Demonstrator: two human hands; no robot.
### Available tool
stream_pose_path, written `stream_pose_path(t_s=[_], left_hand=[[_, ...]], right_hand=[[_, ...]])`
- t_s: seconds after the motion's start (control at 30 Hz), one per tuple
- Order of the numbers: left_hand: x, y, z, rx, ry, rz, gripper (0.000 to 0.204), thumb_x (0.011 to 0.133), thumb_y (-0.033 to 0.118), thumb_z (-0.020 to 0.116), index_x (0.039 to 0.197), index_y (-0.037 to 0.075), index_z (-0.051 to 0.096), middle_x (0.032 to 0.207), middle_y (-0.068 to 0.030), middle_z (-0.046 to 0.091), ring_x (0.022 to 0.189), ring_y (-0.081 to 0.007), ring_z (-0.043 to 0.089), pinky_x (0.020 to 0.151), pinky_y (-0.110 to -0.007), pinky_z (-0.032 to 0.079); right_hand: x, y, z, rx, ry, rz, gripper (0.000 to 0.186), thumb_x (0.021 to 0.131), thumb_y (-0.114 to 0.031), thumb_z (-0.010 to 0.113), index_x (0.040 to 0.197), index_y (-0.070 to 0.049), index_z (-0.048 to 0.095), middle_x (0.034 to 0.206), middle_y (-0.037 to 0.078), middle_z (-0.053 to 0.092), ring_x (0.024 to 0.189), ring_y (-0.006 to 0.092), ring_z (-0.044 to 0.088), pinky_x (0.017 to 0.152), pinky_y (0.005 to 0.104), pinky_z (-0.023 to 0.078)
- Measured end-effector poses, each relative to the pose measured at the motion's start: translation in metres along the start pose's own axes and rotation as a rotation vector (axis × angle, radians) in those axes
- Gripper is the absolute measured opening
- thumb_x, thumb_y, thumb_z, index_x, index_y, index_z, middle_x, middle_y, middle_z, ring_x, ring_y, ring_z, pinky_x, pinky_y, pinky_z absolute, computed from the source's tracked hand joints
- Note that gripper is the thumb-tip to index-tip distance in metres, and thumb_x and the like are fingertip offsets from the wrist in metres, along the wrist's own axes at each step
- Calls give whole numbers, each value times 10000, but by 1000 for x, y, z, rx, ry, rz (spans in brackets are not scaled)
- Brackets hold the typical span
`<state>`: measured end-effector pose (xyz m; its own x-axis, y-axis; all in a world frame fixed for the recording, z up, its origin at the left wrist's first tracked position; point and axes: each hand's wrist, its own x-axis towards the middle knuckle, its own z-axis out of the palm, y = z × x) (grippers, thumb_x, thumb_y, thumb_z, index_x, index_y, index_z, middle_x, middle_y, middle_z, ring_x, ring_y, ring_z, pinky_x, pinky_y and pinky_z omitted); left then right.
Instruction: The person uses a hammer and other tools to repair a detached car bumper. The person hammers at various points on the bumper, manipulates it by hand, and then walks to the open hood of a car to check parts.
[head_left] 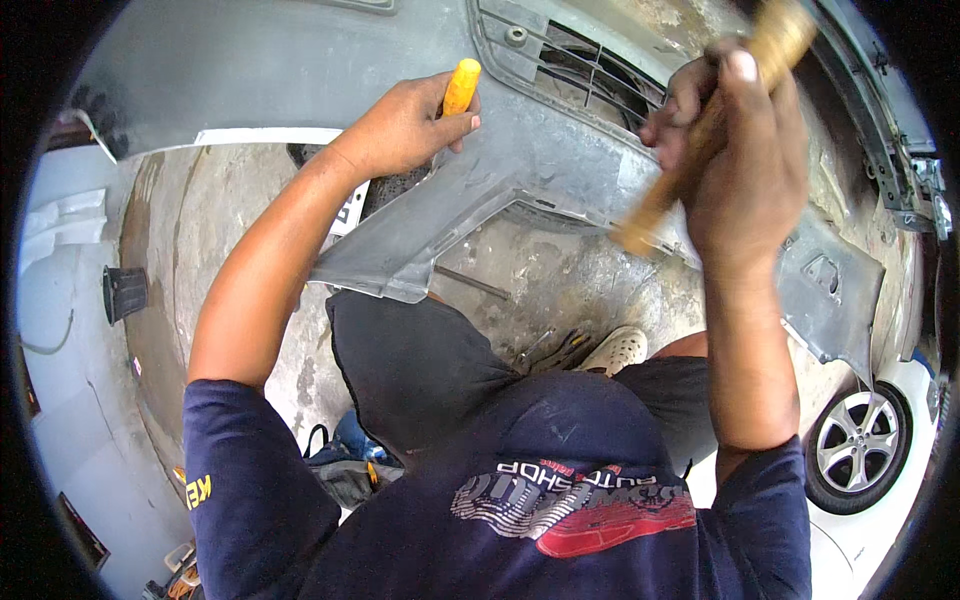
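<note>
My left hand is closed around a tool with a yellow handle. The rounded end of the handle points up, and the hand hides the tool's other end. Beneath it lies a large grey car bumper with a grille opening. My right hand, raised over the bumper's right part, grips a wooden stick. The stick slants from lower left to upper right, is thicker at its upper end, and is smeared by motion.
Hand tools and a pale clog are on the concrete floor by my legs. A white car's wheel is at the right. A black bucket stands at the left wall. A dark bag lies beside me.
</note>
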<state>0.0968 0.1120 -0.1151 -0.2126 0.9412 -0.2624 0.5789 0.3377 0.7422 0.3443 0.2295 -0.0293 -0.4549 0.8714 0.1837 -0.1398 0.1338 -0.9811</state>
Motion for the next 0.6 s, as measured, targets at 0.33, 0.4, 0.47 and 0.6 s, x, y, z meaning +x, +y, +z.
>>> stream_pose_path(t_s=[0.33,0.4,0.47,0.6], left_hand=[[10,3,-8,-66,2,74,196,973,204,693,1057,34,641,816,-62,685,768,-135,666,741,-319,520],[8,-24,-2,198,-13,81,219,955,200,710,1053,16,644,834,-102,703,797,-178,684,781,-353,535],[-4,-40,6,146,-13,70,238,948,207,718,1059,9,646,845,-113,709,815,-195,689,798,-369,538],[-7,-24,-1,43,140,17,247,957,214,711,1091,15,655,851,-100,711,824,-174,684,806,-362,538]], right_hand=[[1,38,12,-595,-425,-121,353,1068,-336,543,868,-51,602,636,37,573,490,135,548,498,326,460],[7,12,16,-499,-518,422,353,1072,-344,517,871,-64,593,630,37,554,494,141,537,511,326,458],[8,-13,20,-450,-301,333,362,1075,-365,490,879,-69,558,630,29,524,511,144,523,533,325,457],[6,4,25,-23,-76,-163,314,1087,-329,493,911,-71,529,613,37,567,493,135,548,492,290,468]])
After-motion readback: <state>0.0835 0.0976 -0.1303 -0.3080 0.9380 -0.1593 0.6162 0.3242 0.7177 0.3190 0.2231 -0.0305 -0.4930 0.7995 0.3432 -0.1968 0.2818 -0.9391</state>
